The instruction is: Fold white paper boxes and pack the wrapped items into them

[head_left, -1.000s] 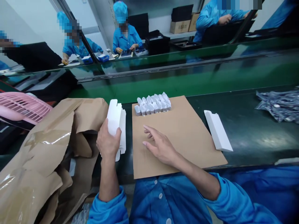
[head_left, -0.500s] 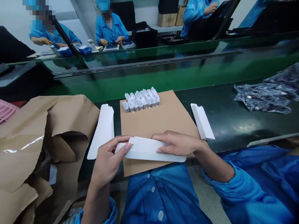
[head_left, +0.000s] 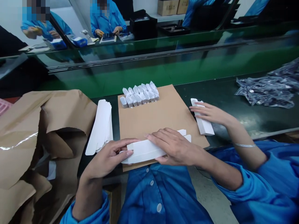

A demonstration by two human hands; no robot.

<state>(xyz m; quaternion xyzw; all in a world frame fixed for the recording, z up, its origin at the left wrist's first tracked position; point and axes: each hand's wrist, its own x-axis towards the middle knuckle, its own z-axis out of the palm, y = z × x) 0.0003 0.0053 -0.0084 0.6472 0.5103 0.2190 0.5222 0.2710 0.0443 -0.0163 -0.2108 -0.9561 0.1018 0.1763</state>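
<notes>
A long white paper box [head_left: 142, 151], partly folded with end flaps sticking out, lies across the front of a brown cardboard sheet [head_left: 154, 119]. My left hand [head_left: 109, 157] pinches its left end between thumb and fingers. Over the right half, my right hand [head_left: 174, 147] is wrapped with its fingers on top and thumb along the near side. To the left is a stack of flat white box blanks [head_left: 100, 127]. Two rows of small white wrapped pieces [head_left: 139, 95] stand at the back of the sheet.
From the right, a co-worker's hand [head_left: 211, 112] touches another folded white box [head_left: 205, 126]. Dark items in clear plastic bags [head_left: 263, 90] lie farther right. A torn brown paper-covered carton [head_left: 67, 113] stands at left. Across the green partition [head_left: 168, 70], other people work.
The box in my hands has taken a more closed, folded shape, and my right hand now covers more of it. A co-worker's hand has come in from the right onto the other box.
</notes>
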